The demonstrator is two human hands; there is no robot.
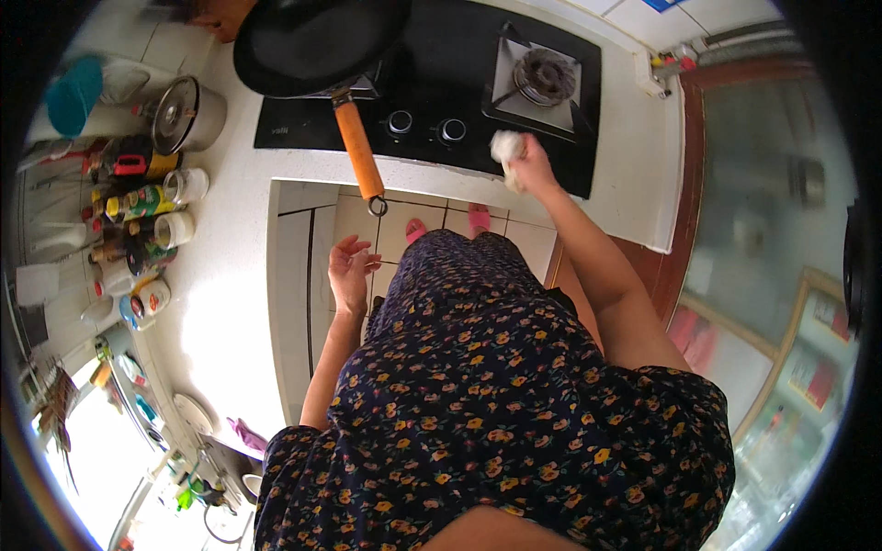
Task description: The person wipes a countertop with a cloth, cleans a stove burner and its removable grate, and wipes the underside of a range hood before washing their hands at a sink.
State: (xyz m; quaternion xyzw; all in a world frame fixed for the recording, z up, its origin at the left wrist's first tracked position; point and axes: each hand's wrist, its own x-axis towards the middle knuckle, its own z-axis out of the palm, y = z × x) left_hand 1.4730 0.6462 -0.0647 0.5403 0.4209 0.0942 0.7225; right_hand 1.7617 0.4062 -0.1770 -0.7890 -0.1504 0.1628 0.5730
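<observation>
My right hand (pixel 533 167) grips a crumpled white cloth (pixel 508 146) over the front right part of the black gas cooktop (pixel 455 76). Whether the cloth touches the glass I cannot tell. Just left of it are two round control knobs (pixel 453 129). A burner with a square pan support (pixel 544 77) lies beyond the hand. My left hand (pixel 351 268) hangs in front of the counter edge, fingers apart and slightly curled, holding nothing. Above it projects the wooden handle (pixel 358 148) of a black wok (pixel 317 45), which rests over the left burner.
Along the left wall stand a lidded steel pot (pixel 189 116), several sauce bottles (pixel 141 203) and glass jars (pixel 186 186). A purple cloth (pixel 247 435) lies by the sink end. On the right is a brown-framed glass door (pixel 744 172). The white countertop (pixel 231 275) runs down the left.
</observation>
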